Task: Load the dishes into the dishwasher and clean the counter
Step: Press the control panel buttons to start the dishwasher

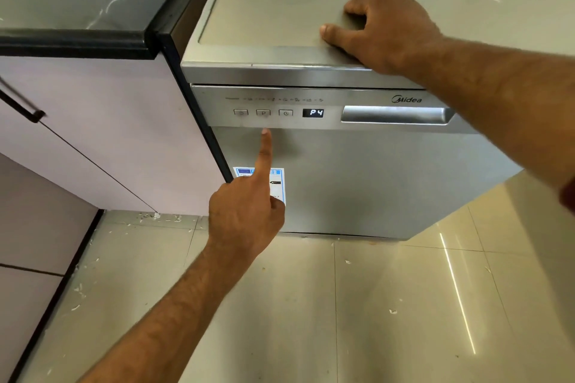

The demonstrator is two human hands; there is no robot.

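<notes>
A silver dishwasher (357,183) stands with its door closed, and the display (313,112) reads P4. My left hand (245,211) points its index finger up, the other fingers curled; the fingertip sits at the lower edge of the control panel, just under the P button (263,112). My right hand (382,31) rests on the dishwasher's top (264,9) near its front edge, fingers loosely bent and thumb lying along the surface. It holds nothing. No dishes are in view.
A dark marble counter (77,0) with a black edge adjoins the dishwasher on the left, above pale cabinet doors (102,140) with a black handle (21,106). The recessed door handle (395,115) lies right of the display. White scraps litter the tiled floor (311,305).
</notes>
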